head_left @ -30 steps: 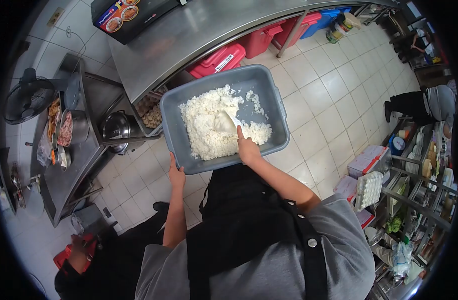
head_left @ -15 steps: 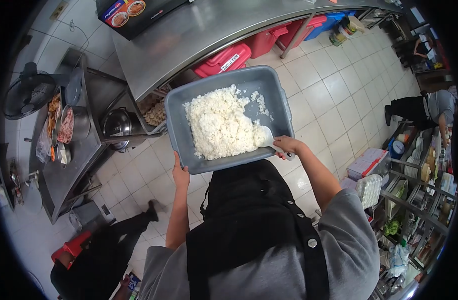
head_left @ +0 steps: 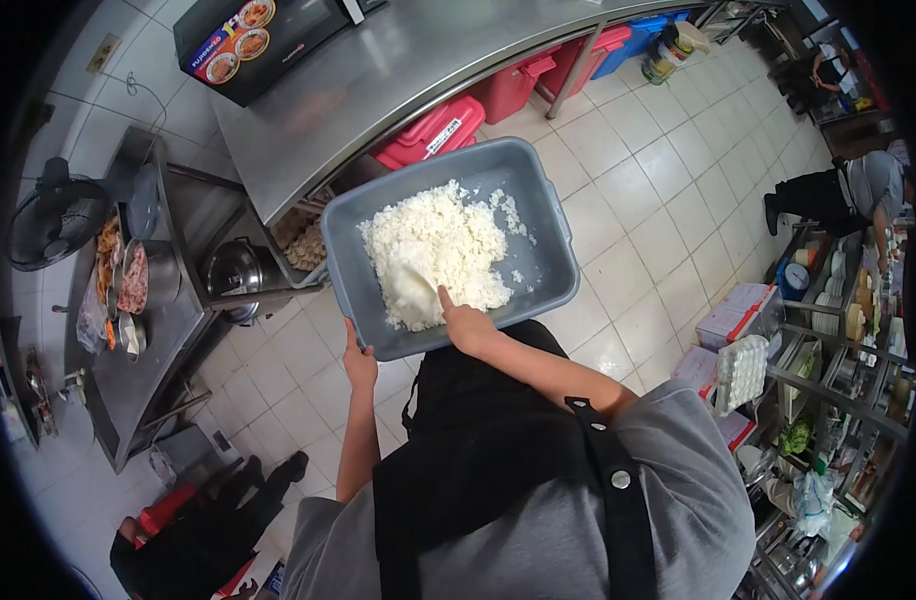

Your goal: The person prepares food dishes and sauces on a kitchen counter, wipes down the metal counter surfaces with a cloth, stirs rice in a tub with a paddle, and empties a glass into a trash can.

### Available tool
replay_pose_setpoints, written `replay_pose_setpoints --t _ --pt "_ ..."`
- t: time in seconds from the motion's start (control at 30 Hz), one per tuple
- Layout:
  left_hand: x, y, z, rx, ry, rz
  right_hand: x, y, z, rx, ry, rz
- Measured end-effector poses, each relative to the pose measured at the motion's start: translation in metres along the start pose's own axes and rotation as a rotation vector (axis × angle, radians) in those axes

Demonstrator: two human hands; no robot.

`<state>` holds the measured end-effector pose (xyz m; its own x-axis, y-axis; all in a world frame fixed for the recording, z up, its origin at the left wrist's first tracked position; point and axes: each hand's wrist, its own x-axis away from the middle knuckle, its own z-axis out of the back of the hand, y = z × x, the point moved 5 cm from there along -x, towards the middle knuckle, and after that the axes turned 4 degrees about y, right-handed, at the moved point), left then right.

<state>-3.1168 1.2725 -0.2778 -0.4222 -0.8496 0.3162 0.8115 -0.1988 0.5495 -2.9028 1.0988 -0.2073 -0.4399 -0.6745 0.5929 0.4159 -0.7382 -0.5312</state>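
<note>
We hold a grey tub (head_left: 548, 262) of cooked rice (head_left: 436, 248) against our apron, above the tiled floor.

Our left hand (head_left: 358, 365) grips the tub's near rim, and our right hand (head_left: 468, 325) is closed around a white paddle (head_left: 414, 285) in the rice; the load looks heavy, soft and sticky, so we judge the rim the best hold.

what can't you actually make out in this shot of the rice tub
Head view only:
- Left hand: fingers curl under the grey tub, so its grip is hidden by the rim.
- Rice paddle: its handle is covered by the right hand, its blade half sunk in the rice.
- Tub underside: hidden by the tub itself.
- Label on the red bin: too small to read.
</note>
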Motion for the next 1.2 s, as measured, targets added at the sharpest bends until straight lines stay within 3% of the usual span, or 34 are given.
replay_pose_setpoints --t 0.23,0.33,0.4,0.43,0.5,0.57,0.63,0.7,0.77,0.83,1.0,1.07,1.13,1.2 --pt "0.001 0.011 0.005 0.023 -0.016 0.006 -0.001 0.061 0.111 0.291 0.156 -0.143" --pt "0.008 0.012 -0.004 0.082 -0.042 0.065 -0.041 0.139 0.051 0.408 0.068 -0.064" --pt "0.019 0.029 -0.001 -0.294 0.373 -0.043 -0.022 0.148 0.057 0.424 0.091 -0.030" --pt "0.024 0.045 0.002 -0.292 0.381 -0.037 -0.014 0.155 0.056 0.433 0.097 -0.003" --pt "0.034 0.094 0.010 -0.166 0.427 -0.199 -0.004 0.170 0.060 0.412 0.107 -0.008" --pt "0.042 0.143 0.010 -0.151 0.457 -0.297 0.015 0.170 0.075 0.499 0.221 0.150" --pt "0.049 0.199 0.004 -0.139 0.492 -0.402 0.036 0.171 0.099 0.417 0.513 0.309" --pt "0.060 0.259 -0.014 -0.109 0.466 -0.551 0.059 0.183 0.137 0.102 0.591 0.369" --pt "0.072 0.309 -0.045 -0.057 0.473 -0.580 0.077 0.216 0.171 0.022 0.597 0.371" --pt "0.087 0.361 -0.083 0.092 0.399 -0.648 0.096 0.279 0.198 -0.056 0.736 0.298" --pt "0.127 0.487 -0.197 0.186 0.141 -0.849 0.138 0.463 0.255 -0.183 0.827 0.028" --pt "0.138 0.536 -0.239 0.118 -0.093 -0.986 0.159 0.512 0.282 -0.169 0.875 -0.010" --pt "0.146 0.581 -0.254 0.148 -0.129 -1.000 0.177 0.562 0.301 -0.299 0.978 -0.190" --pt "0.142 0.615 -0.269 0.172 -0.143 -0.999 0.179 0.596 0.310 -0.254 0.993 -0.206"
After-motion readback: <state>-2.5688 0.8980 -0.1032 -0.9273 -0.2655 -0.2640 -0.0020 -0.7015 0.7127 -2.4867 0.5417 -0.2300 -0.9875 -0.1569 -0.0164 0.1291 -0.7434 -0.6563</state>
